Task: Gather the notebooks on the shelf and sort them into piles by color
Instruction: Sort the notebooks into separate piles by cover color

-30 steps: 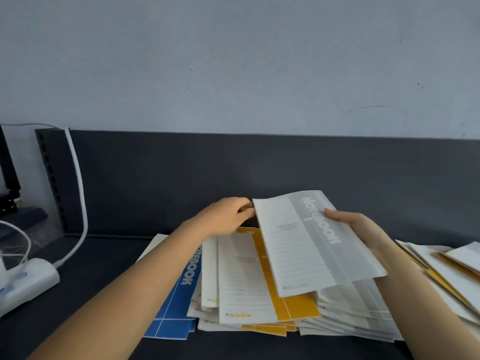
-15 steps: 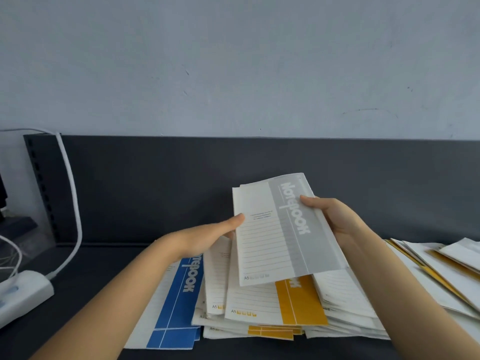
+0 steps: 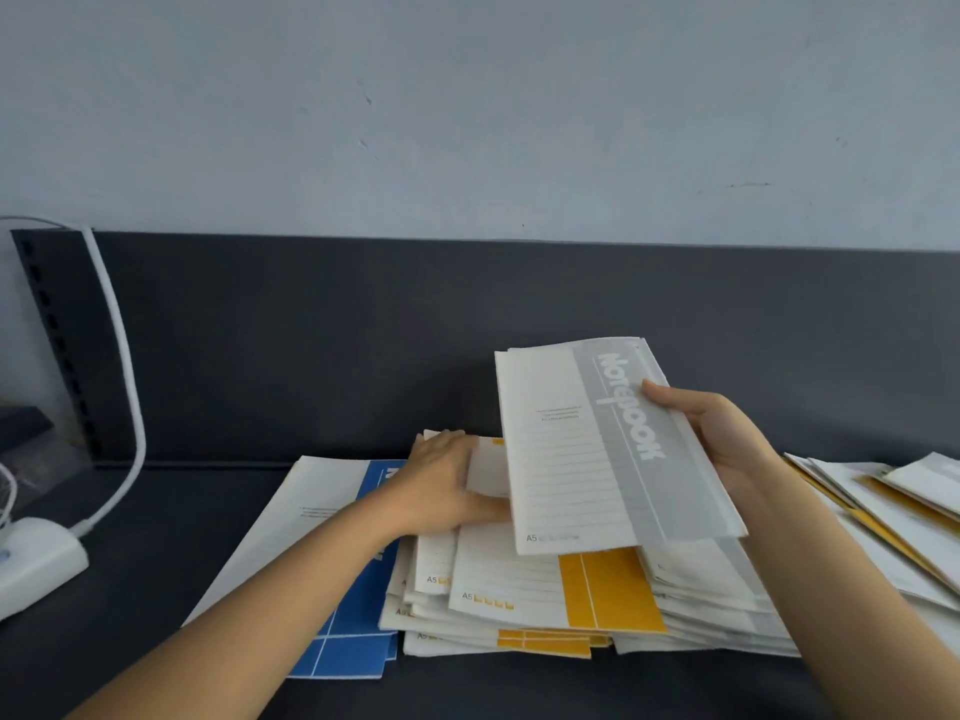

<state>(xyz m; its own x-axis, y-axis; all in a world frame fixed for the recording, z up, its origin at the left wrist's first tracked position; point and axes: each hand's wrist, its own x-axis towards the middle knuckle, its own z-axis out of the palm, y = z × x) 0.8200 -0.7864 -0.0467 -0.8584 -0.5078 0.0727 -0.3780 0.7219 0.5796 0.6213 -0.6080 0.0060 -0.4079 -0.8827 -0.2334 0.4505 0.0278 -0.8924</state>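
Dark grey shelf (image 3: 156, 589) with raised back panel. On it: blue notebook (image 3: 343, 641) at left, yellow-and-white notebook stack (image 3: 545, 610) in middle touching it, second spread of notebooks (image 3: 893, 517) at right, white power adapter (image 3: 36, 563) with cable at far left.

Grey notebook (image 3: 613, 449) hides yellow notebook's (image 3: 556, 589) top; small print unreadable.

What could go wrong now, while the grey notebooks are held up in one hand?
The right hand pinches the grey notebooks at one edge only, so they may fan out or slip. The left hand presses on a crooked mixed pile where yellow covers overlap; pulling one out could drag others. The pile also overlaps the blue notebook, so colours may get mixed.
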